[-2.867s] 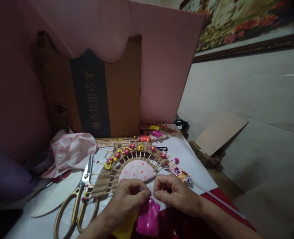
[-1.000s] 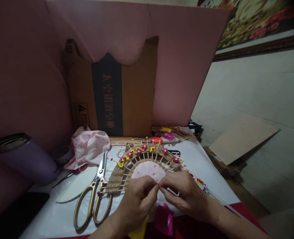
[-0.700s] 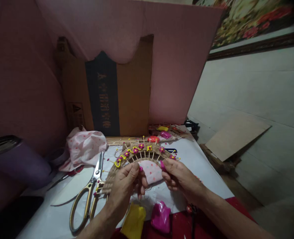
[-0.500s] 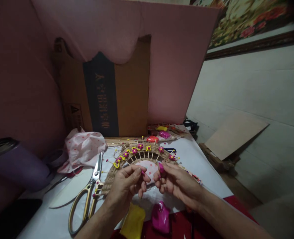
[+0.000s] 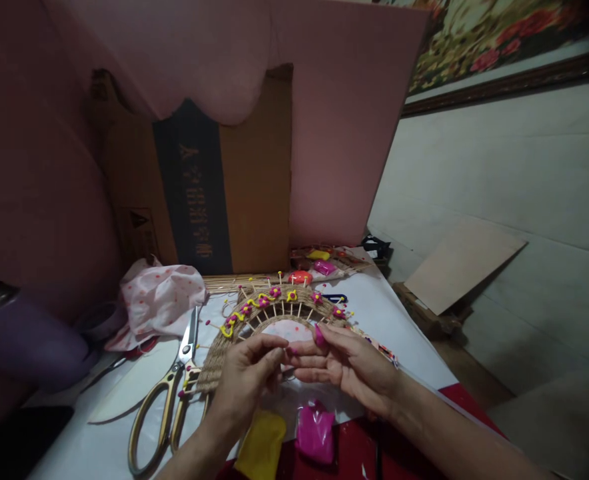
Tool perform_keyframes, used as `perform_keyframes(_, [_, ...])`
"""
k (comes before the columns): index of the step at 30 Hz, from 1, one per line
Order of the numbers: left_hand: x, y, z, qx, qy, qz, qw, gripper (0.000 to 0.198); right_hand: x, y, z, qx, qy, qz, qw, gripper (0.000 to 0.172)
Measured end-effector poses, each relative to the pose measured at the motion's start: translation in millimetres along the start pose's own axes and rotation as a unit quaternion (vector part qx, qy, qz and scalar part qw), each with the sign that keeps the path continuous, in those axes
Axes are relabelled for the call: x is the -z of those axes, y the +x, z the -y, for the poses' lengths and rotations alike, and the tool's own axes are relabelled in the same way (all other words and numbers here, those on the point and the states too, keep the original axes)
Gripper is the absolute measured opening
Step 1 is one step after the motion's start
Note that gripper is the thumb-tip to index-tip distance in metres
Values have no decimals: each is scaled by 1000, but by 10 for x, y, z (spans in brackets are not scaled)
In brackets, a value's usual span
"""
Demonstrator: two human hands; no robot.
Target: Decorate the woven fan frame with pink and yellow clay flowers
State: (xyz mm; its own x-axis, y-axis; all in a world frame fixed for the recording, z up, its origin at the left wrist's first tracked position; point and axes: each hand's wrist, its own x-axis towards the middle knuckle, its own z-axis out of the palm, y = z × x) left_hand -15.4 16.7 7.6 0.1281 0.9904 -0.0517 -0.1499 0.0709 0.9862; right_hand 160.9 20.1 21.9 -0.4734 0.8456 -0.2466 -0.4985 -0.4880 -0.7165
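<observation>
My right hand point(image 5: 357, 367) pinches a lump of magenta clay point(image 5: 318, 335) between thumb and forefinger, its other fingers stretched toward the left. Fingertips meet there: my left hand point(image 5: 247, 377) is closed in a pinch, with a tiny magenta bit point(image 5: 291, 351) at its tips against the right fingers. Just beyond the hands stands a twine-woven arch point(image 5: 219, 353) with thin sticks, decorated with magenta and yellow clay flowers point(image 5: 291, 295). Below the hands lie a magenta clay packet point(image 5: 316, 437) and a yellow clay packet point(image 5: 261, 445).
Large scissors point(image 5: 185, 351) lie open left of my left hand, by a white cut-out sheet point(image 5: 129, 387). Dotted cloth point(image 5: 162, 300) is bunched behind them. A cardboard box point(image 5: 259, 187) stands at the back, and a purple tumbler point(image 5: 24, 340) at far left.
My hands have come together, the left fingertips now against the right fingers. The right fingers have straightened out from a curl. The whole view has shifted slightly.
</observation>
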Motion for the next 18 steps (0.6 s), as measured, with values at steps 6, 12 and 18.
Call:
perform_keyframes(6, [23,-5,96,-126,125,-20,984,4,69,16,-27,-8,23,24,999,26])
perform_keyframes(12, [35,-25,59,-281,287,33,915,9,80,6,-55,-21,22,45,999,22])
perform_keyframes(18, [8,-38,52,-337,349,37,873,9,44,-31,-53,14,-24,44,999,18])
